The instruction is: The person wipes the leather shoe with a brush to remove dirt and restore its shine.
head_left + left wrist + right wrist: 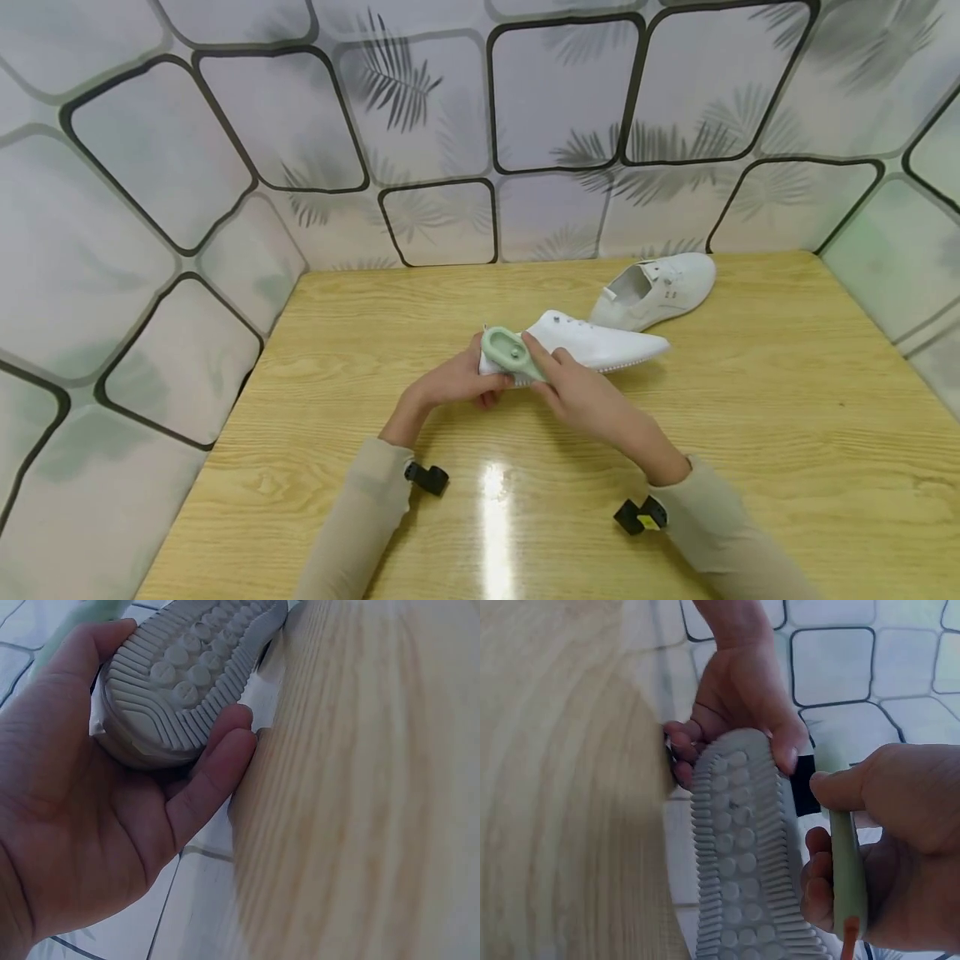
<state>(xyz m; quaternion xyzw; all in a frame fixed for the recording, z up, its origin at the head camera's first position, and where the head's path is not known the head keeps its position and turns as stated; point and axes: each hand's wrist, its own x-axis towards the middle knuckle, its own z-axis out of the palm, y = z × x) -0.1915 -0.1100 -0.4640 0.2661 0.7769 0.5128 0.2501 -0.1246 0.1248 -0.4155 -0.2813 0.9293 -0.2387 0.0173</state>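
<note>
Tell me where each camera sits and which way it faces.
Head: on the head, facing forward and down at a held white shoe and green brush; left hand, right hand and beige sleeves show.
Left wrist: on that wrist, facing the shoe's sole; left hand shows.
Right wrist: on that wrist, facing sole and brush; both hands show.
Shared: both wrist views show the sole.

A pale yellow wood-grain desk [787, 467] stretches across the scene, with a bright streak of reflected light [495, 525] at its near middle. Near the far edge, right of centre, lies a white shoe [686, 279], toe to the right. Patterned walls [566, 92] stand left, far and right, printed with rounded black and grey outlines and grey fronds [397, 79].
</note>
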